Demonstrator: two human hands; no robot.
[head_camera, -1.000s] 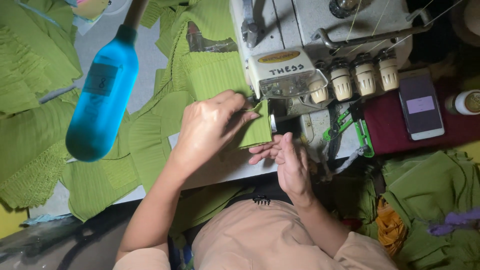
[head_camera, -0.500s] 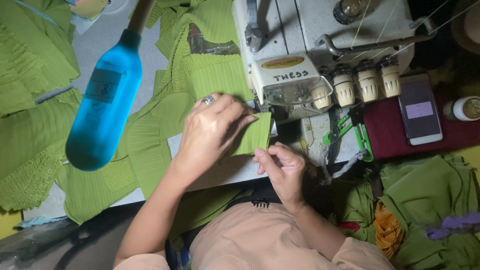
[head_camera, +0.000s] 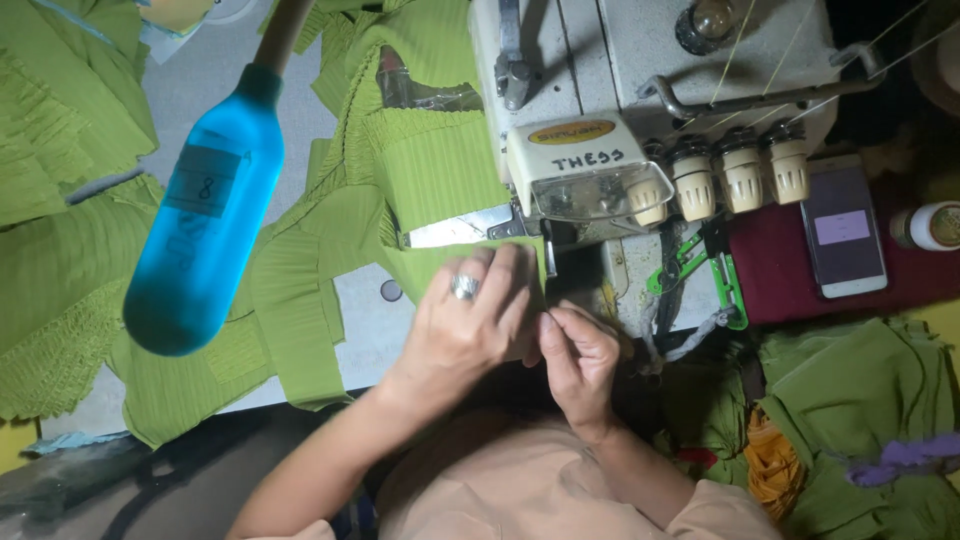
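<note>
Grey surface (head_camera: 210, 90), upper left, strewn with green ribbed fabric pieces (head_camera: 70, 250). Centre: left hand (head_camera: 470, 335) flat on green fabric piece (head_camera: 440, 265) beneath overlock sewing machine (head_camera: 620, 110); right hand (head_camera: 580, 365), grip pinching its edge. Blue bottle (head_camera: 205, 235) left.

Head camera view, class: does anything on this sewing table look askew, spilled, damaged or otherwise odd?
Nothing looks spilled or broken. The one oddity is the translucent blue plastic bottle, lying on its side on loosely heaped green pleated fabric pieces. Both hands, left and right, press fabric flat by the white sewing machine.
</note>
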